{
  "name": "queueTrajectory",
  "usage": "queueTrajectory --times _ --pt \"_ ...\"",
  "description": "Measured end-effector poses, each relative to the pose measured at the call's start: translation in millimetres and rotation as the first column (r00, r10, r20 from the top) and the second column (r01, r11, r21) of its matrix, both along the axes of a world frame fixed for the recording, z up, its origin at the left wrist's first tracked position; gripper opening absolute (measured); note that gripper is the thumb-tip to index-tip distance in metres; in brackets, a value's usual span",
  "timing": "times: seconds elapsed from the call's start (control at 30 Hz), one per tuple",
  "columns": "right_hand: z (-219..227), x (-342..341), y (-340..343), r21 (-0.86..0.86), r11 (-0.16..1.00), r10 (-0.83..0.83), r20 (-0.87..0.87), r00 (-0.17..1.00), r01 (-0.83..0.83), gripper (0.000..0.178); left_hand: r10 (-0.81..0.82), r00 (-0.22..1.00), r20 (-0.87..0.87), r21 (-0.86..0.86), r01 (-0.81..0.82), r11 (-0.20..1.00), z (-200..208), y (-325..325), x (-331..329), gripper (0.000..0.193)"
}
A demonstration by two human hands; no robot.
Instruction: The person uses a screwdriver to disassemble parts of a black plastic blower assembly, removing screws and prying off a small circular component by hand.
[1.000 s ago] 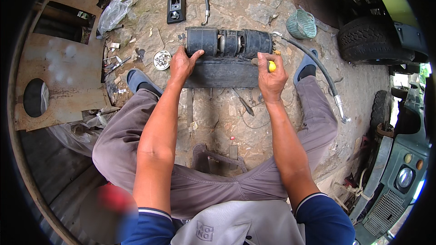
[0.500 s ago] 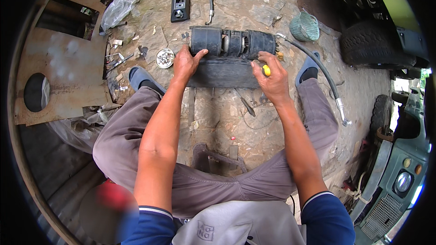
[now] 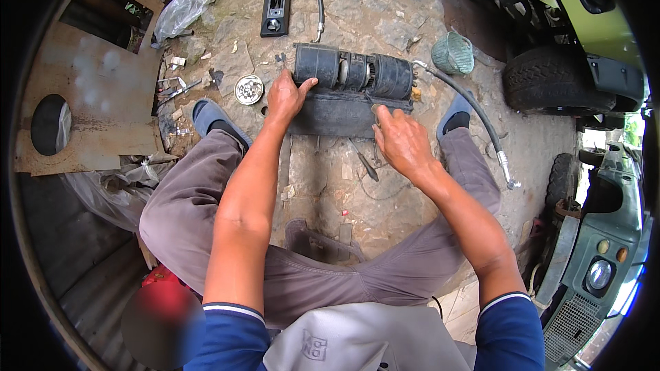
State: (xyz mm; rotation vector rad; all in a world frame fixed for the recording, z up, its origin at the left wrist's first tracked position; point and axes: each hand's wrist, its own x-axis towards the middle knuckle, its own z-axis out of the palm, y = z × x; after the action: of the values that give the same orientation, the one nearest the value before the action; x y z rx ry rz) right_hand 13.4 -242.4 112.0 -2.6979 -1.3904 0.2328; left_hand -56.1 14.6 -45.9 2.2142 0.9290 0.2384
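A black blower unit (image 3: 356, 117), with two ribbed drums along its far side and a flat near face, lies crosswise on the ground between my feet. My left hand (image 3: 287, 99) grips its left end, thumb lying over the top. My right hand (image 3: 404, 139) is closed around a yellow-handled screwdriver (image 3: 375, 108), most of it hidden by the fingers. The screwdriver's tip end points at the seam near the right drum; whether it touches a screw cannot be made out. A second screwdriver (image 3: 368, 166) with a dark handle lies on the ground just nearer than the unit.
A round dish of small parts (image 3: 249, 89) stands left of the unit. Beyond lie a black control panel (image 3: 276, 7) and a short hose (image 3: 320, 0). To the right are a longer hose (image 3: 474, 96), a green basket (image 3: 453, 53) and vehicles. A rusty metal sheet (image 3: 96, 110) is at left.
My right hand has moved left and turned, bringing the screwdriver to the middle of the seam. The unit has tilted slightly, while my left hand stays on its left end.
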Motion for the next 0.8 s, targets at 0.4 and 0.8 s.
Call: queueTrajectory --times 0.4,0.8 --pt "-19.1 15.5 -11.6 -0.606 0.259 -0.269 -0.793 -0.546 0.752 0.030 -0.023 0.998 0.051 0.207 0.012 0.978 -14.3 -10.9 -3.0 0.086" --pt "-9.6 -4.4 47.4 -0.536 0.697 -0.677 -0.271 0.685 0.476 0.042 -0.082 0.972 0.221 0.283 0.017 0.959 -51.2 -4.9 -7.7 0.070"
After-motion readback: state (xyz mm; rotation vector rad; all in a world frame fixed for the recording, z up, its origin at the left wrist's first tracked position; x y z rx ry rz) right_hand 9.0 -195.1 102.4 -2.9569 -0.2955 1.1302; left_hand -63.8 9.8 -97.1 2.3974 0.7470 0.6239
